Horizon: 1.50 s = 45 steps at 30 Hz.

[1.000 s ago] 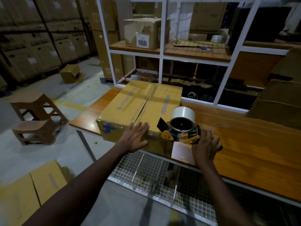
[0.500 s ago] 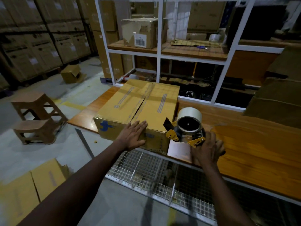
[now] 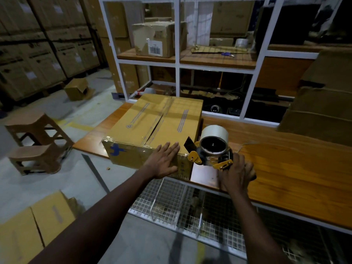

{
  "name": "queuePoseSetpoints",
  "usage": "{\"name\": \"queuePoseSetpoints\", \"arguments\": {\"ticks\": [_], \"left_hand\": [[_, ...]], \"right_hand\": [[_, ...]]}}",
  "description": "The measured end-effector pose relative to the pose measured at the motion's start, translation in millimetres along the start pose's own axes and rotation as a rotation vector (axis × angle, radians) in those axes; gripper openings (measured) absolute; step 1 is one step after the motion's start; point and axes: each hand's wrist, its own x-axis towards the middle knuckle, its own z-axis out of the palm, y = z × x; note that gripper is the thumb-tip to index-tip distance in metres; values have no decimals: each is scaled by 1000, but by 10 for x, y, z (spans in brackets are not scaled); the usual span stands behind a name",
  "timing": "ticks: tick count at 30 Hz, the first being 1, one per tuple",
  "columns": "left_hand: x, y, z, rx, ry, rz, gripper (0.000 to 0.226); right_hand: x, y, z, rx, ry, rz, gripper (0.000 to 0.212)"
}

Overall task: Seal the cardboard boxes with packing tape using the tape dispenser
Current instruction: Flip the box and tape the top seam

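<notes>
One hazard: your left hand [image 3: 164, 161], fingers straight, presses the cardboard box [image 3: 152, 122] beside the tape dispenser [image 3: 211, 149] gripped in your right hand [image 3: 236, 172]; its blade could nick them.

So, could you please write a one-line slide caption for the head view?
Left hand flat on a cardboard box, right hand gripping the tape dispenser beside it.

dispenser [image 3: 211, 149] grip — under right hand [image 3: 237, 174], label [image 3: 156, 48] unreadable
</notes>
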Motion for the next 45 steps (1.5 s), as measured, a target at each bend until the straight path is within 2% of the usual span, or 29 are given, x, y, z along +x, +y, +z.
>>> {"name": "queuePoseSetpoints", "arguments": {"ticks": [9,19,23,26,30,33,38,45], "left_hand": [[14,-1,34,-17,18,-3,96],[25,7,24,-41,2,2,96],[15,76,51,-28,23,-14,101],[6,124,76,-33,21,-15,106],[34,129,110,-23,12,-17,109],[55,160,118,-8,-7,-25,111],[56,165,115,7,-12,-28,111],[36,136,105,-19,-5,-30,99]], "right_hand": [[-206,452,-75,-62,-13,84,48],[-301,279,53,-139,-126,42,55],[-275,133,83,-164,-147,49,47],[-357,12,105,-168,-169,107,43],[-514,-95,143,-155,-278,194,46],[-532,-185,110,-81,-330,301,46],[-666,-264,116,33,-438,423,58],[-827,-150,158,46,-334,366,55]]}}
